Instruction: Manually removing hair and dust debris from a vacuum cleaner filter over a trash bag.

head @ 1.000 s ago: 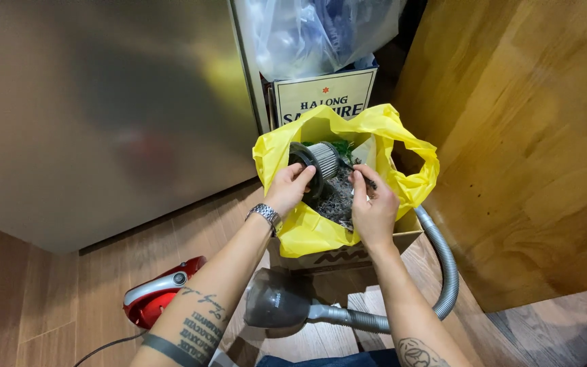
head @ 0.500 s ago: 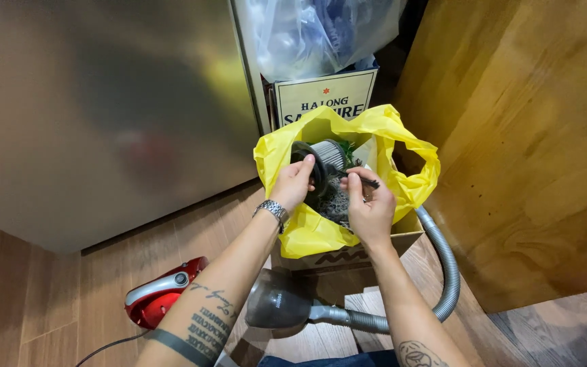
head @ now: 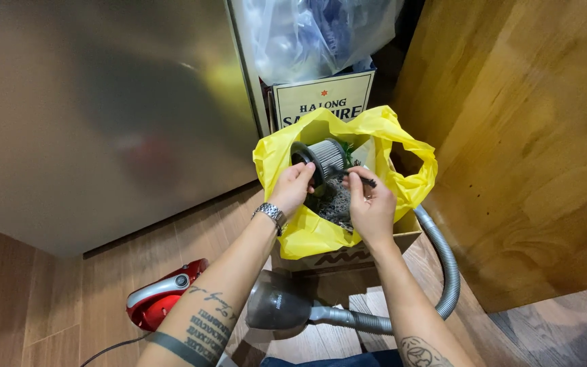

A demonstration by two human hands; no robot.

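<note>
**Filter held over the yellow bag, dust already in it**

At the centre of the frame the left hand (head: 293,187) has its grip clamped on a round pleated grey vacuum filter with a black rim (head: 321,158), held above the open yellow plastic bag (head: 402,146). The right hand (head: 371,207) pinches a thin dark tool (head: 358,178) against the pleats. Grey dust and debris (head: 334,204) already lies in the bag. The grey dust canister (head: 276,306) and ribbed hose (head: 446,265) lie detached on the wooden floor (head: 56,292) at lower centre, beside the red vacuum body (head: 161,299).
</note>
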